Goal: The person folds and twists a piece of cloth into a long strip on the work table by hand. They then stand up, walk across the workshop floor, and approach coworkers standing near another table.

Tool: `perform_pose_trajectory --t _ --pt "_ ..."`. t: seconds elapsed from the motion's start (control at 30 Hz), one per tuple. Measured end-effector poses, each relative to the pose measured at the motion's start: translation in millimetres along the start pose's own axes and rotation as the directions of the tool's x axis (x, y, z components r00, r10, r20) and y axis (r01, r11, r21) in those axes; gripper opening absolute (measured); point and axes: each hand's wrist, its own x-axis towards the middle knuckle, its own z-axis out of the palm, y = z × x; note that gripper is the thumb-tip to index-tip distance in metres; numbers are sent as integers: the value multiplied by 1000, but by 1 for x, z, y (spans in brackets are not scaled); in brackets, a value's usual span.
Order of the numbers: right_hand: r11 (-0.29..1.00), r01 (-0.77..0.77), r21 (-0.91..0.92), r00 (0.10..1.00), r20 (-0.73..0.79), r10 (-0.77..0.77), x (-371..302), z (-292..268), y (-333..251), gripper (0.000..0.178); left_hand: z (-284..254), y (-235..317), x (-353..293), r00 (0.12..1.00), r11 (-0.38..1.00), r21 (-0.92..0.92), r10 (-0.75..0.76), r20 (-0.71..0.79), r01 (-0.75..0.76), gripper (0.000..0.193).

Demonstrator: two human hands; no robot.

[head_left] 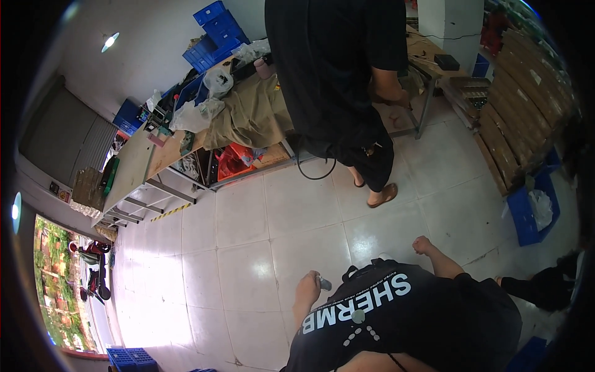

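My left hand [306, 289] is out in front of my body, its fingers closed around a small grey object [323, 283] with a rounded end. Its exact kind is too small to make out. To the right, my right hand [423, 245] is held in a loose fist over the floor, and nothing shows in it. Both hands are apart from the furniture. Below them is my black shirt [446, 316] with white lettering and a round pendant [358, 316].
Ahead, another person [334, 74] in black stands at a cluttered workbench [127, 173]. Stacked blue crates [220, 28] rise behind it. Brown boards [527, 93] lean at the right, above a blue bin [527, 229]. A dark-clothed leg [539, 286] extends in at the right.
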Motion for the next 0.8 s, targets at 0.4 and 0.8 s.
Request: perform_pose_trajectory --t 0.4,0.8 --pt "1000 21 -19 1000 5 -21 4 -6 -1 19 4 8 0 999 999 -43 -8 40 10 21" --pt "998 -45 55 999 2 45 10 -2 3 16 2 15 -3 997 998 -37 -42 57 44 21"
